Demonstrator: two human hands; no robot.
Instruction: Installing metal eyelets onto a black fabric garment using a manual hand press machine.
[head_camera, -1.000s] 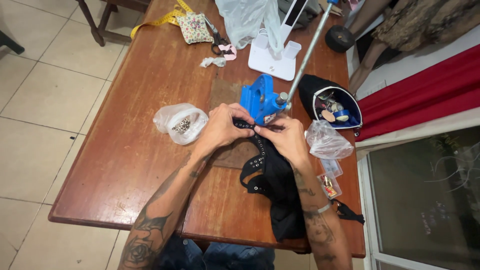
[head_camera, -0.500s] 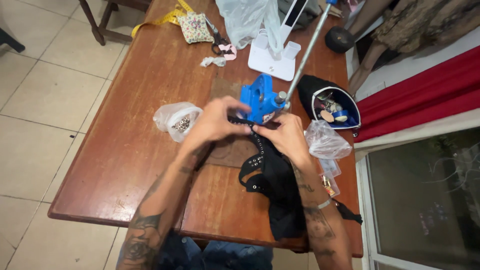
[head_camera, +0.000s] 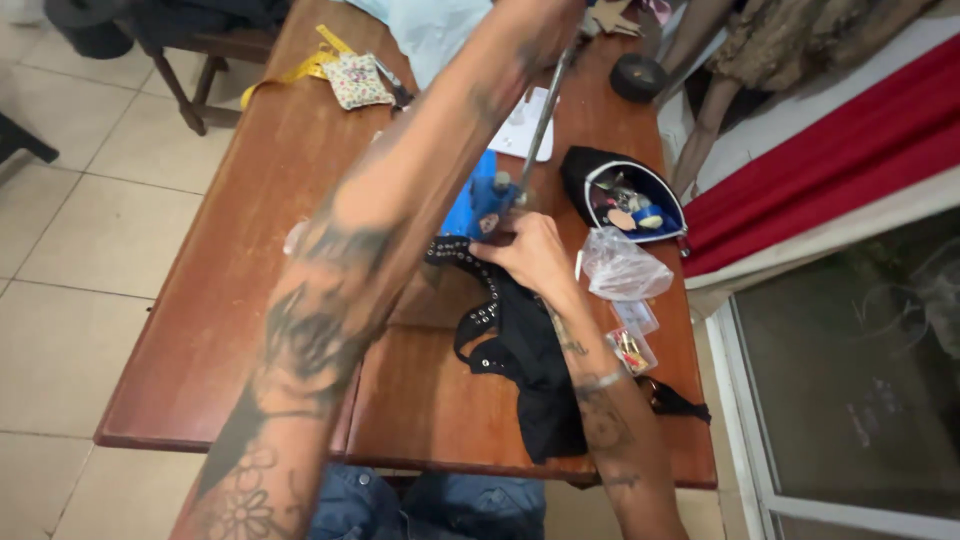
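- Clear crumpled plastic bag (head_camera: 622, 268): lies on the wooden table (head_camera: 210, 330), near its right edge.
- Two small clear flat packets (head_camera: 632, 335): just below the bag; the nearer one shows red and yellow contents, while the other's contents are unclear.

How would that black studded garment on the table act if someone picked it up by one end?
The black garment would probably droop and fold, since it already lies crumpled and hangs over the table edge. Its metal studs likely add some weight along the strap. It seems unlikely to slide freely while the right hand rests on it.
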